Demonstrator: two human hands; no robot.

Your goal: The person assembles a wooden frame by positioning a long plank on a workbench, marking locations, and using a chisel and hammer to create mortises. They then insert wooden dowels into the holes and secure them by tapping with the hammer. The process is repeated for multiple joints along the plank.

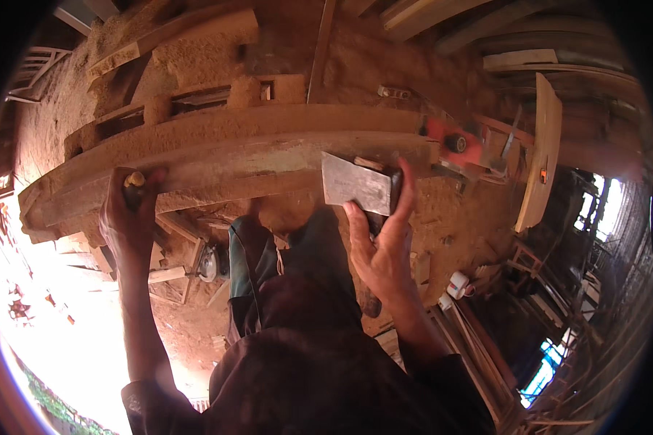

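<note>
A thick wooden beam [218, 163] lies across in front of me. My right hand [386, 254] is closed on a broad, flat metal blade [355, 187] with a slanted edge and a dark handle. The blade is raised just in front of the beam's near side, toward its right part. My left hand [129, 214] is closed around a dark tool handle [133, 190] with a yellowish end, by the beam's left part. The rest of that tool is hidden in the hand.
Beyond the beam lies a timber frame with slots [196, 100]. A red machine [457, 143] is at the beam's right end. An upright board [540, 156] stands farther right. Wood scraps [168, 274] litter the sawdust-covered floor at left. A white container [458, 284] stands at lower right.
</note>
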